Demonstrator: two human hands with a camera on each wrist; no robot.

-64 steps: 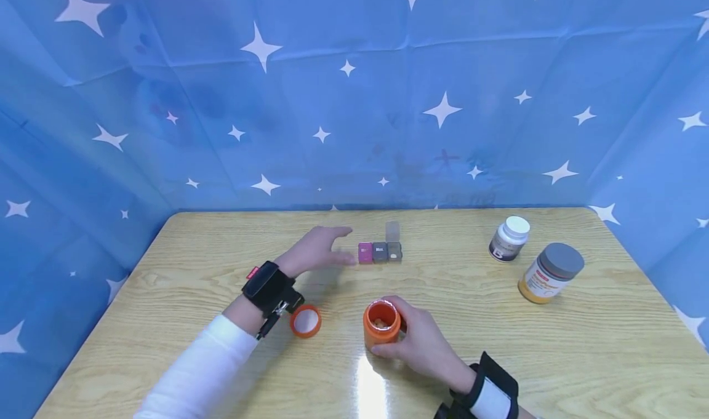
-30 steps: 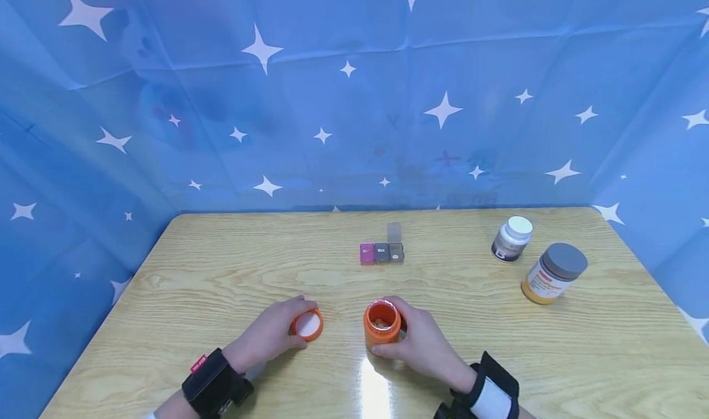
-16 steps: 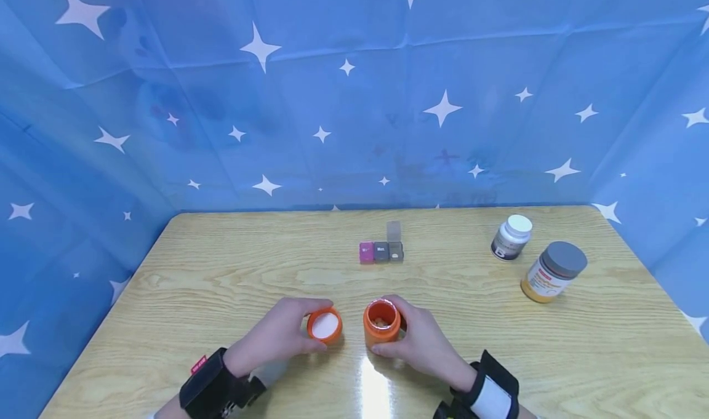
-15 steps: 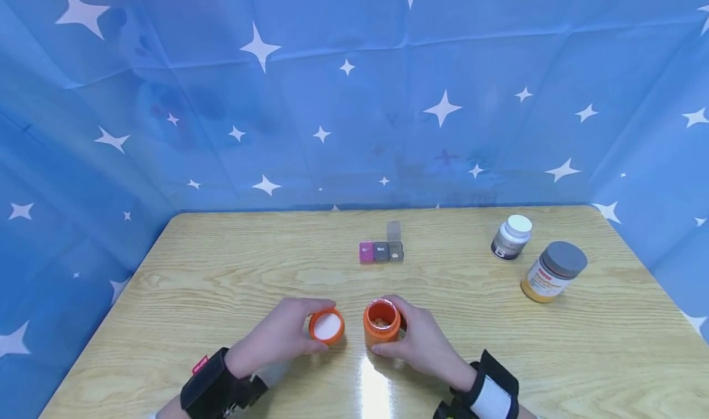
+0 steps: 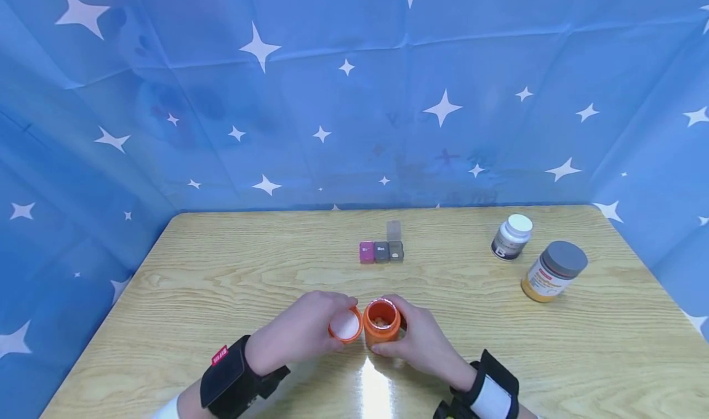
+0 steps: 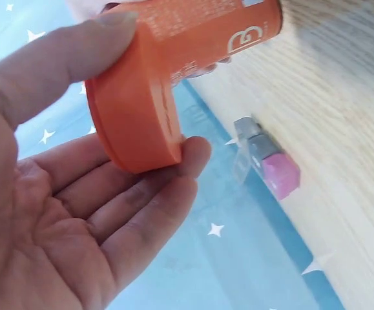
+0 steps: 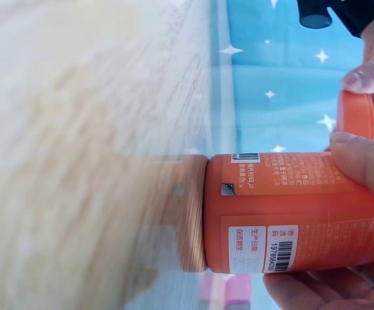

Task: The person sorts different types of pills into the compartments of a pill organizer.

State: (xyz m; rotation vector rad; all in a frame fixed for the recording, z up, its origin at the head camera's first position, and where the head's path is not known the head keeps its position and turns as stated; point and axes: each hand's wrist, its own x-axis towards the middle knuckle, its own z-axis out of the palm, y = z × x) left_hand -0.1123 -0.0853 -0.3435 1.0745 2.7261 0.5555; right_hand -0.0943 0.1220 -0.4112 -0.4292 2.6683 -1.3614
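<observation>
My left hand (image 5: 307, 327) pinches an orange lid (image 5: 344, 325) between thumb and fingers, its white inner face turned up toward the head camera. In the left wrist view the lid (image 6: 132, 106) is tilted, close beside the bottle. My right hand (image 5: 418, 339) grips an orange pill bottle (image 5: 381, 336), which stands upright and uncapped on the table. A few small pills (image 5: 380, 322) show inside its mouth. Printed labels cover the bottle's side (image 7: 283, 219) in the right wrist view. The lid is right at the bottle's left rim.
Behind the hands sits a small pill organizer (image 5: 381, 252) with purple and grey compartments, one flap (image 5: 394, 230) raised. To the right stand a white-capped bottle (image 5: 511, 237) and a grey-capped jar (image 5: 554, 271). A blue star-patterned cloth (image 5: 354, 99) hangs around the wooden table (image 5: 221, 265).
My left hand has come back from near the pill organizer, picked the orange lid off the table and carried it right to the bottle. The right hand and bottle have stayed put.
</observation>
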